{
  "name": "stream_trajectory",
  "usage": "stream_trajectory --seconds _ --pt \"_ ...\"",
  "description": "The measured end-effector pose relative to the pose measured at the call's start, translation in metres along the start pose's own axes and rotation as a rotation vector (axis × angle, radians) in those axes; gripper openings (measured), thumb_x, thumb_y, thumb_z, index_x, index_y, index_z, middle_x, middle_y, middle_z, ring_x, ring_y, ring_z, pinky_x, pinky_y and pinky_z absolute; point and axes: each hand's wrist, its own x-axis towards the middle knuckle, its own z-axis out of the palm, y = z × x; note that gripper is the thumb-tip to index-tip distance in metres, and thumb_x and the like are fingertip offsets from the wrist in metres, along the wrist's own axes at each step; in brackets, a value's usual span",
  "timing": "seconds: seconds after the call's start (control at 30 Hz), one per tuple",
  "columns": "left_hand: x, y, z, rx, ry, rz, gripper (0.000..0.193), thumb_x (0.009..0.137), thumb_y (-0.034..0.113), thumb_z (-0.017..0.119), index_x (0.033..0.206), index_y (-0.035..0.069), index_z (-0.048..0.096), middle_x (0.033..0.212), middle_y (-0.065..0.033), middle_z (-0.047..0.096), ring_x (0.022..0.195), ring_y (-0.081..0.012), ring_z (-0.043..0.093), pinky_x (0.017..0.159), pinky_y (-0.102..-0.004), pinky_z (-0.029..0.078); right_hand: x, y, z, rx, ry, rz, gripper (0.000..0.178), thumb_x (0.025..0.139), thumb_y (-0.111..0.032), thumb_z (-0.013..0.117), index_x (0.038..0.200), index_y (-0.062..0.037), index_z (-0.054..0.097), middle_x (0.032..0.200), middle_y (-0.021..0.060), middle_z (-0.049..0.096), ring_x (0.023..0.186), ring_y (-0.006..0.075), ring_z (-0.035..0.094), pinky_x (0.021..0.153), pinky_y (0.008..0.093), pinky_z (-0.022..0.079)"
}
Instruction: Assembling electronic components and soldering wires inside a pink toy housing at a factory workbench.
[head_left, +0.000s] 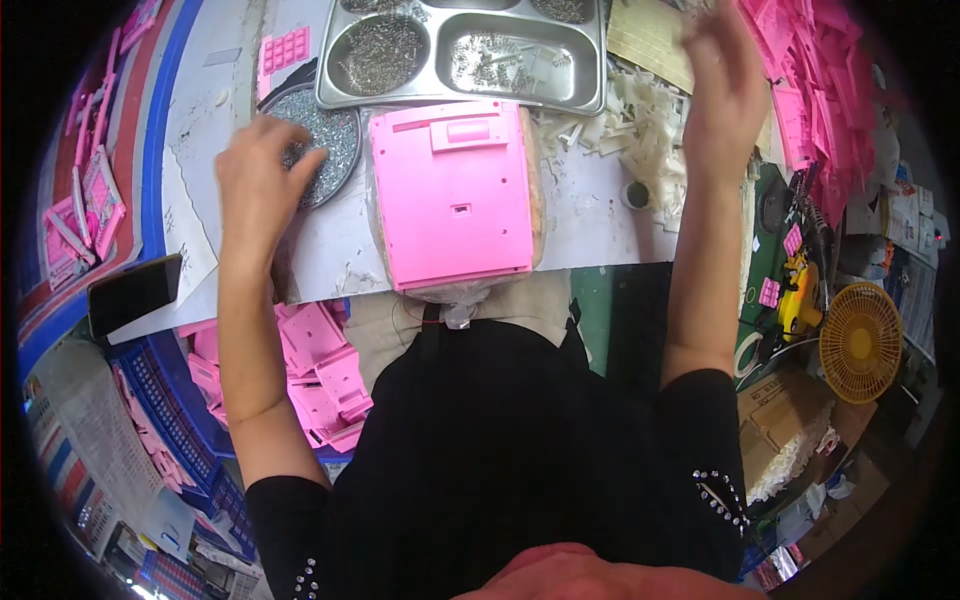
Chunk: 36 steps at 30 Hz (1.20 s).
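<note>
My left hand [262, 175] is over the near-left rim of a round dark dish [335, 165] full of small silvery screws. Its thumb and forefinger are apart over the screws, and I see nothing between them; the other fingers are curled and partly hidden. In front of me a pink plastic casing [455, 215] lies flat on a plastic-wrapped pad [455, 293], with neither hand touching it. My right hand [722, 90] is raised at the far right, near a heap of pink plastic parts [825, 110]. Motion smears its fingers, so whether they hold anything is unclear.
Behind the casing stands a metal compartment tray [465, 108] with springs and small metal pieces. Right of it lie white plastic pieces [655, 140]. A phone [135, 295] rests at the table's left edge. More pink casings [320, 375] fill a blue crate at lower left. A yellow fan [860, 342] is at right.
</note>
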Motion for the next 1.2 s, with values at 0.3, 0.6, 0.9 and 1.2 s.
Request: stream_trajectory --seconds 0.3,0.6,0.9,1.2 --pt "-0.005 -0.014 0.013 0.076 0.107 -0.003 0.017 0.090 0.022 0.072 0.085 0.007 0.066 0.082 -0.0081 0.066 0.085 -0.0312 0.063 0.075 -0.0458 0.044 0.104 -0.047 0.074 0.402 -0.477 0.218 0.048 0.094 -0.018 0.072 0.133 0.0035 0.055 0.095 0.0125 0.072 0.084 0.0199 0.071 0.075 0.0325 0.057" --pt "-0.012 0.012 0.002 -0.124 0.093 0.132 0.019 0.090 0.025 0.072 0.083 0.009 0.064 0.083 -0.0048 0.067 0.082 -0.0257 0.064 0.080 -0.0419 0.040 0.067 -0.065 0.082 0.820 -0.835 0.013 0.091 0.076 -0.018 0.091 0.151 -0.0051 0.041 0.109 0.0176 0.069 0.091 0.0273 0.069 0.082 0.0401 0.060" --pt "-0.044 0.102 0.008 -0.593 0.145 0.251 0.013 0.082 0.010 0.079 0.092 0.010 0.072 0.092 -0.0024 0.072 0.083 -0.0190 0.066 0.085 -0.0373 0.040 -0.041 -0.131 0.090 0.865 -0.509 0.289 0.066 0.091 -0.031 0.082 0.141 -0.0114 0.044 0.067 -0.0021 0.047 0.060 0.0128 0.049 0.055 0.0302 0.043" --pt "-0.047 0.099 0.010 -0.503 0.139 0.241 0.015 0.080 0.015 0.081 0.091 0.010 0.071 0.090 -0.0027 0.070 0.082 -0.0207 0.066 0.084 -0.0384 0.040 -0.057 -0.127 0.095 0.885 -0.535 0.292 0.058 0.091 -0.028 0.082 0.134 -0.0141 0.045 0.070 -0.0015 0.047 0.061 0.0137 0.047 0.059 0.0307 0.043"
